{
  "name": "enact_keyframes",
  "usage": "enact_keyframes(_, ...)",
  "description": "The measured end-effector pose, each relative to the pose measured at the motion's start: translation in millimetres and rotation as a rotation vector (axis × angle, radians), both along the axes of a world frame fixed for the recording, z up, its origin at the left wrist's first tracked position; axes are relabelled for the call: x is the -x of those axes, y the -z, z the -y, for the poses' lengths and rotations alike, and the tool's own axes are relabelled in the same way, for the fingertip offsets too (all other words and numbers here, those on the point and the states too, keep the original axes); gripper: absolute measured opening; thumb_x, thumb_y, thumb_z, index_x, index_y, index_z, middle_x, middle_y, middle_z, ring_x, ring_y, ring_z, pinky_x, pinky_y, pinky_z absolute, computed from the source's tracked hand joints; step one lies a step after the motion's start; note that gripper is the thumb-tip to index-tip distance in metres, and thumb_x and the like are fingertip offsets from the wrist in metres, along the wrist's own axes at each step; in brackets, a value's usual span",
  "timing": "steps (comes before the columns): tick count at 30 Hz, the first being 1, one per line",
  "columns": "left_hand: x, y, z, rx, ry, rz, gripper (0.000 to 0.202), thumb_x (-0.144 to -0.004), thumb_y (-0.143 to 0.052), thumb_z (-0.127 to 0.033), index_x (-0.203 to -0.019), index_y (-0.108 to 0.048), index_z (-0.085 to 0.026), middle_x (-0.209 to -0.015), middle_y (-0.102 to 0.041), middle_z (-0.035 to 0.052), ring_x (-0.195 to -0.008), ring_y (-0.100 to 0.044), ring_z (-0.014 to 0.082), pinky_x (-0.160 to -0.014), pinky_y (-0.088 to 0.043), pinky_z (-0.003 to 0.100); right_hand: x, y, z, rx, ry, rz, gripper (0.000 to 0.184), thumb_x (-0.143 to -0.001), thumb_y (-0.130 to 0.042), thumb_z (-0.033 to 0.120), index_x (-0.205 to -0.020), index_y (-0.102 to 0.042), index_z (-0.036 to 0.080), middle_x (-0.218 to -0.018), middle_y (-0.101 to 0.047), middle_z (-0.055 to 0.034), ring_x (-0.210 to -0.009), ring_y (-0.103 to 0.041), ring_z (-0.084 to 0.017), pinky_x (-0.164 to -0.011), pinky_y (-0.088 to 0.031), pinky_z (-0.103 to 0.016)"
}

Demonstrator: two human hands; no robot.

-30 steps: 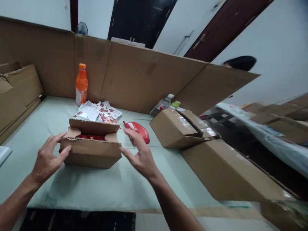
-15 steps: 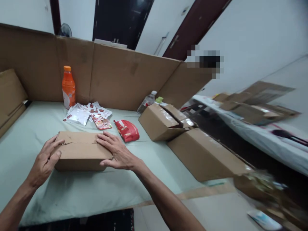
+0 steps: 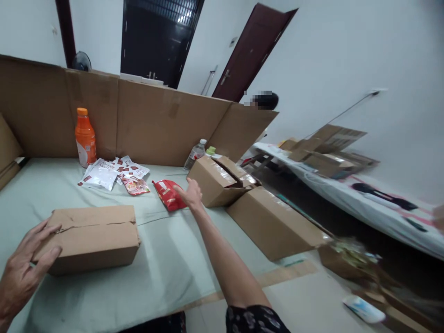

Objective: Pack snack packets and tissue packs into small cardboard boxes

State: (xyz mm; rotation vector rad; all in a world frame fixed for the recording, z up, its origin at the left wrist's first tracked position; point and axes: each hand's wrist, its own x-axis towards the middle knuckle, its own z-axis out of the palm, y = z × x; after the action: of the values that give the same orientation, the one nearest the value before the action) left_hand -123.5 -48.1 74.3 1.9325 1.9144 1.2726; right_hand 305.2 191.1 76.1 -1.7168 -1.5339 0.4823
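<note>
A closed cardboard box (image 3: 99,231) lies on the pale green cloth (image 3: 169,249), with a torn seam along its top. At its left end my left hand (image 3: 26,263) holds on, fingers and thumb over the top edge. My right hand (image 3: 190,193) is away from this box, fingers stretched out and nothing visibly in them. It hovers by the right end of a red packet (image 3: 168,196), partly covering it; contact cannot be made out. White printed packets (image 3: 102,173) and a smaller patterned packet (image 3: 136,185) lie left of the red one.
An orange bottle (image 3: 85,138) stands against the cardboard screen (image 3: 149,120). A clear bottle (image 3: 196,153) is behind a taped box (image 3: 211,180), with a longer box (image 3: 274,222) nearer me. Beyond, a side table (image 3: 333,185) carries flattened cardboard. A person's head shows behind the screen.
My right hand has left the cardboard box and moved forward and right to the red packet. My left hand stays on the box. The view has turned right.
</note>
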Motion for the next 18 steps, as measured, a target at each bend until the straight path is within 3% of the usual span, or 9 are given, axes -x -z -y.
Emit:
enact_keyframes(2, -2, 0.8, -5, 0.002, -0.001, 0.008, 0.046, -0.096, -0.054, -0.059, -0.128, -0.067, -0.03, -0.149, -0.058, 0.0073, -0.142, -0.052, 0.0387, -0.123, -0.038, 0.063, -17, 10.2, -13, 0.052, 0.06, -0.038, 0.056, -0.093, -0.071, 0.048, -0.137, -0.061, 0.015, -0.143, -0.059, -0.0194, -0.134, -0.055, -0.036, -0.111, -0.045, -0.057)
enact_keyframes(5, -4, 3.0, -4, -0.008, -0.008, 0.02, 0.047, -0.096, -0.056, -0.059, -0.13, -0.068, -0.029, -0.151, -0.058, 0.0064, -0.143, -0.052, 0.0365, -0.123, -0.039, 0.057, -23, 31.8, -8, 0.097, 0.027, -0.107, 0.039, -0.098, -0.068, 0.041, -0.128, -0.065, 0.016, -0.129, -0.066, -0.0095, -0.111, -0.067, -0.027, -0.094, -0.058, -0.047)
enact_keyframes(9, -6, 3.0, 0, 0.005, -0.005, 0.02, 0.044, -0.097, -0.056, -0.056, -0.131, -0.068, -0.03, -0.152, -0.057, 0.0058, -0.144, -0.052, 0.0355, -0.121, -0.043, 0.053, -14, 45.7, 8, 0.029, -0.047, -0.214, 0.037, -0.1, -0.063, 0.046, -0.115, -0.069, 0.013, -0.111, -0.071, -0.0067, -0.095, -0.07, -0.023, -0.083, -0.06, -0.04)
enact_keyframes(12, -7, 0.5, -1, 0.026, 0.009, 0.02, 0.043, -0.096, -0.057, -0.055, -0.13, -0.069, -0.03, -0.152, -0.057, 0.0071, -0.144, -0.051, 0.0373, -0.119, -0.044, 0.056, 9, 31.1, 0, -0.09, -0.115, -0.292, 0.054, -0.097, -0.053, 0.06, -0.109, -0.071, 0.01, -0.102, -0.075, -0.0096, -0.095, -0.068, -0.026, -0.086, -0.057, -0.041)
enact_keyframes(16, -8, -1.0, -3, 0.029, 0.02, 0.021, 0.045, -0.097, -0.056, -0.056, -0.132, -0.067, -0.031, -0.155, -0.055, 0.0069, -0.145, -0.05, 0.0373, -0.121, -0.042, 0.057, 56, -4.4, -19, -0.172, -0.298, -0.376, 0.081, -0.088, -0.051, 0.075, -0.138, -0.061, 0.012, -0.137, -0.067, -0.0175, -0.127, -0.061, -0.031, -0.106, -0.05, -0.045)
enact_keyframes(18, -9, -1.9, -2, 0.046, 0.015, 0.022, 0.048, -0.097, -0.055, -0.058, -0.134, -0.067, -0.03, -0.156, -0.054, 0.0074, -0.146, -0.049, 0.0373, -0.12, -0.042, 0.056, 74, -17.2, -13, -0.15, -0.429, -0.4, 0.093, -0.084, -0.056, 0.081, -0.149, -0.054, 0.015, -0.15, -0.059, -0.0187, -0.137, -0.056, -0.031, -0.111, -0.047, -0.046)
